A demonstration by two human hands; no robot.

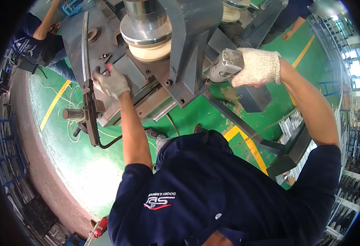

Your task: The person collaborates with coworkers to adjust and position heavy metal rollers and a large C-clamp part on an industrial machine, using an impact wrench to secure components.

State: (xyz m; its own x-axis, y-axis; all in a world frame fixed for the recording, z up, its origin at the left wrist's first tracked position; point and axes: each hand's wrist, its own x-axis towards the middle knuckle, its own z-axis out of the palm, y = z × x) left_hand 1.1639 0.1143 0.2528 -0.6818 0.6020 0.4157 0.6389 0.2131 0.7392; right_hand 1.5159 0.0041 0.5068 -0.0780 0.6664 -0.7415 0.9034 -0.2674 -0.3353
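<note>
Right hand (256,67), gloved, is closed around the worn metal hammer (226,65), upper right of the frame; left hand (111,82), fingers loosely spread, is over the machine bed (127,73), upper left.

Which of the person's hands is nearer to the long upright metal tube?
Left. The left hand is just beside the metal tube's lower end; the right hand is across the machine.
</note>
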